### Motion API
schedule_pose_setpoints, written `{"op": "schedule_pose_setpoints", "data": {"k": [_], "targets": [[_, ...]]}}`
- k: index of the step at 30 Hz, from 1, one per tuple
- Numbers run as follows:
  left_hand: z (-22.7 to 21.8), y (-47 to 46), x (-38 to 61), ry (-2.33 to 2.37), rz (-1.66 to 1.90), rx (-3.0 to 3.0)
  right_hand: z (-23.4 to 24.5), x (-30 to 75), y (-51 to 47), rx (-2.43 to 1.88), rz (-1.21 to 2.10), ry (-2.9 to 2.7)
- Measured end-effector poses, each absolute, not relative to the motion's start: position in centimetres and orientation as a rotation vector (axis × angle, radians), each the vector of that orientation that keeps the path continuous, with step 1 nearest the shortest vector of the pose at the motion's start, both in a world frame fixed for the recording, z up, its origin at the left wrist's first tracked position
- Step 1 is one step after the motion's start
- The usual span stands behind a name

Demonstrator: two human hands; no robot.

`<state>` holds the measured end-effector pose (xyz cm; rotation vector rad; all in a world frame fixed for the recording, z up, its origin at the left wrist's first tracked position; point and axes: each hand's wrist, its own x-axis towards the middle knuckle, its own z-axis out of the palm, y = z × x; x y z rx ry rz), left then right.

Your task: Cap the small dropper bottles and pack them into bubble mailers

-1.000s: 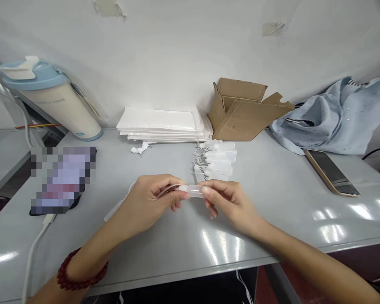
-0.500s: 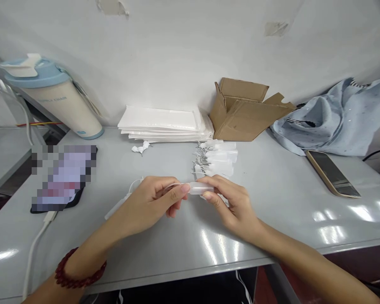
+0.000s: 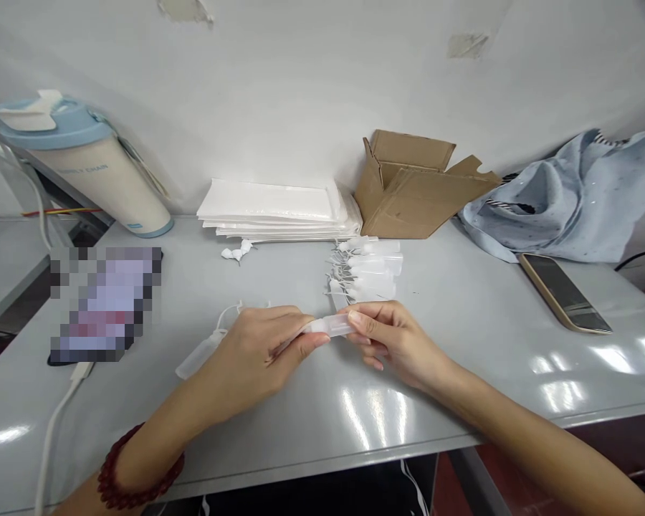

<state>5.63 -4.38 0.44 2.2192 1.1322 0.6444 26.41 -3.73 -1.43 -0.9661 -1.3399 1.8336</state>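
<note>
Between both hands, above the grey table, is a small translucent white plastic tube. My left hand pinches its left end between thumb and fingers. The right end is gripped by my right hand, thumb on top. A similar tube with a thin white cord lies left of my left hand, partly hidden by the forearm. Beyond my right hand lies a pile of such tubes, their cords pointing left. Several small white pieces rest near the back.
A stack of white padded envelopes and an open cardboard box stand against the wall. At the left are a tumbler and a phone with a cable. A second phone and a blue cloth bag lie at the right.
My right hand has shifted its grip, its thumb now on top of the tube and its fingers curled beneath. My left hand's fingers have closed further over the tube's left end.
</note>
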Motion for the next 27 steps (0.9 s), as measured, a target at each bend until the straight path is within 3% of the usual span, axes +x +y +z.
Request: {"op": "schedule_pose_setpoints", "data": {"k": [2, 7, 10, 27], "targets": [[0.5, -4.3, 5.7, 1.145, 0.649, 2.167, -1.5, 26.2, -3.9, -1.005, 1.622, -1.493], [1.2, -4.2, 5.5, 1.170, 0.550, 1.809, -2.1, 25.8, -4.8, -0.849, 0.621, -2.001], [1.5, -4.1, 5.4, 1.104, 0.459, 1.716, -2.3, 25.9, -4.9, -0.742, 0.437, -2.106], [0.4, -3.8, 5.4, 1.042, 0.574, 2.149, -0.8, 26.2, -4.5, -1.089, 1.632, -1.620]]}}
